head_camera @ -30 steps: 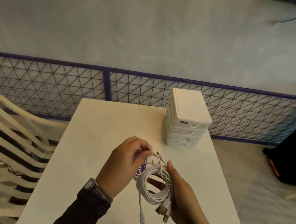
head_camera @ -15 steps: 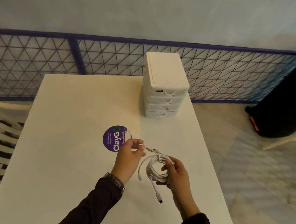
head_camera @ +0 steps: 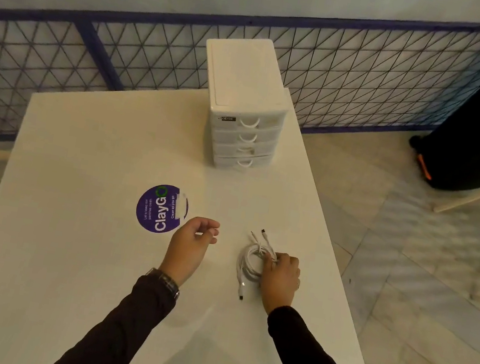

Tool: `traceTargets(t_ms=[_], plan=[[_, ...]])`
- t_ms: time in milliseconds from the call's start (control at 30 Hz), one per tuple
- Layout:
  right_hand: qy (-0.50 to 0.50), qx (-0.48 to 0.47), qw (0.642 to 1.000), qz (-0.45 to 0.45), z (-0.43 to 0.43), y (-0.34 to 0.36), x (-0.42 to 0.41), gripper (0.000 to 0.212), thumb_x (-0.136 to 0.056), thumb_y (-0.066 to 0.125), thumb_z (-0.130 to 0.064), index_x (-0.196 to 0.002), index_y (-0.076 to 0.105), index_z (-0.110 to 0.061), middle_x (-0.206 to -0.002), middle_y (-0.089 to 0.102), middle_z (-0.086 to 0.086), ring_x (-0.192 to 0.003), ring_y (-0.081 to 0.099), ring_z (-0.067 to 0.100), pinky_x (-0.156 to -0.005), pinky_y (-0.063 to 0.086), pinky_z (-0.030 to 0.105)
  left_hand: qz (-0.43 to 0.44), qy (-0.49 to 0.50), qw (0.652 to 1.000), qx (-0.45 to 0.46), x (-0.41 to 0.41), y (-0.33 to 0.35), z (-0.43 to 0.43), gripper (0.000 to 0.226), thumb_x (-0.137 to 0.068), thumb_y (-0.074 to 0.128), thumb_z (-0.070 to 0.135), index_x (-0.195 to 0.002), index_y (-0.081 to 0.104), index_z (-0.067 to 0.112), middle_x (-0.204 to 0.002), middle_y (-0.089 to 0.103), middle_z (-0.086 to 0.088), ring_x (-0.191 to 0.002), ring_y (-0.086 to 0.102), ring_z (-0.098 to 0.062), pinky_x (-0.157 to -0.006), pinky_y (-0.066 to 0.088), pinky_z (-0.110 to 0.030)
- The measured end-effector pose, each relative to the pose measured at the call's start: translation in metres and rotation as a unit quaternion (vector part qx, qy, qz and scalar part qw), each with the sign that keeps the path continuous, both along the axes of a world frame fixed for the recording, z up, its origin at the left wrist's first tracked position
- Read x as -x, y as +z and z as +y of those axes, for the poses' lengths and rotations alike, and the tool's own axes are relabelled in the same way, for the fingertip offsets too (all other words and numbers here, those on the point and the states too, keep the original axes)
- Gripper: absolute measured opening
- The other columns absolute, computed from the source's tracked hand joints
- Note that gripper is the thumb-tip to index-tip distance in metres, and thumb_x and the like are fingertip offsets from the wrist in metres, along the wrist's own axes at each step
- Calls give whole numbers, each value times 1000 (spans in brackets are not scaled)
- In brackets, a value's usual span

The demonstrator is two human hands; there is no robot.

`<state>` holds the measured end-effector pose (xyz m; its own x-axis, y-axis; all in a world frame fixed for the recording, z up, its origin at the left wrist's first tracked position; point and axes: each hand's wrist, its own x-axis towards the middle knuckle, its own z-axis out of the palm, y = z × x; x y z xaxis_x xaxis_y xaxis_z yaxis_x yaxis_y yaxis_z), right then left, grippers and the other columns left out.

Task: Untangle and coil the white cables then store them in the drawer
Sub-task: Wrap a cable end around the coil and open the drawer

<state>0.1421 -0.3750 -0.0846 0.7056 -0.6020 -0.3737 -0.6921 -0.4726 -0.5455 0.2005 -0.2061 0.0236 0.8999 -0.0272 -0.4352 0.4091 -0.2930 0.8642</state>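
A person's two hands, in dark sleeves, reach over a white table (head_camera: pixel 70 249), seen from above. Farthest left of the hands, a round purple ClayGo sticker (head_camera: pixel 160 208) lies flat on the table, just beside the left hand's knuckles. The left hand (head_camera: pixel 191 245) hovers with a wristwatch (head_camera: pixel 164 281) at the wrist; its grip is loosely curled, fingers bent toward the thumb, and holds nothing. To the right of it, apart from it, the white cables (head_camera: pixel 251 260) lie as a coiled bundle on the table, with plug ends sticking out away from the person and one end trailing back toward them. The right hand (head_camera: pixel 282 275) rests on the right side of the coil, its grip closed around the loops and pinning them against the table. Beyond both hands, well apart from them, a small white drawer unit (head_camera: pixel 244 104) with four closed drawers stands at the table's far edge.
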Motion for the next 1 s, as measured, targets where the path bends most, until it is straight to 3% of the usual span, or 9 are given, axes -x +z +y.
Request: traceTargets(t_ms=[100, 200, 333, 500, 600, 800, 1000], plan=[[5, -36, 999, -16, -7, 1, -1, 31, -90, 53, -34, -112, 54, -13, -112, 58, 6, -103, 53, 28, -90, 38, 40, -5, 4, 1000, -13, -10, -6, 0, 26, -91, 49, 5, -81, 60, 27, -87, 64, 5, -81, 64, -13, -81, 47, -30], [5, -61, 997, -38, -17, 6, -2, 46, -86, 57, -41, -123, 48, -17, -116, 58, 3, -109, 54, 26, -99, 39, 43, -17, 3, 999, -27, -29, -2, 2, 28, -91, 49, 4, -80, 60, 27, -86, 63, 6, -82, 63, -16, -77, 45, -28], [68, -13, 995, -65, -36, 17, -21, 31, -88, 57, -32, -115, 55, -16, -107, 59, 4, -101, 55, 24, -86, 34, 34, -95, 5, 993, -70, -74, 16, 2, 29, -90, 50, 4, -78, 60, 28, -90, 65, 5, -83, 62, -18, -69, 44, -23], [157, 53, 980, -112, -46, 45, -82, 18, -90, 55, -24, -105, 63, -18, -101, 61, 1, -96, 55, 22, -78, 29, 30, -274, -11, 947, -166, -146, 47, -9, 20, -87, 50, 0, -95, 63, 13, -111, 54, -5, -95, 54, -14, -83, 40, -9], [206, 80, 961, -166, -39, 69, -122, 17, -90, 54, -23, -103, 64, -19, -100, 63, -1, -94, 56, 22, -81, 32, 32, -361, -42, 904, -225, -185, 57, -18, 23, -87, 52, 1, -101, 64, 13, -120, 52, -9, -115, 46, -23, -100, 32, -24], [278, 119, 919, -254, -13, 114, -188, 22, -91, 51, -27, -110, 61, -23, -105, 66, -2, -96, 56, 23, -83, 33, 34, -317, -109, 909, -248, -220, 47, -27, 31, -94, 49, 19, -123, 60, 24, -140, 45, -2, -128, 31, -22, -108, 28, -30], [278, 104, 931, -214, -1, 118, -213, 36, -93, 45, -33, -129, 48, -29, -112, 65, -2, -105, 53, 22, -93, 34, 39, -274, -137, 928, -212, -225, 43, -21, 34, -95, 48, 22, -128, 54, 26, -142, 40, 1, -127, 30, -22, -109, 28, -31]])
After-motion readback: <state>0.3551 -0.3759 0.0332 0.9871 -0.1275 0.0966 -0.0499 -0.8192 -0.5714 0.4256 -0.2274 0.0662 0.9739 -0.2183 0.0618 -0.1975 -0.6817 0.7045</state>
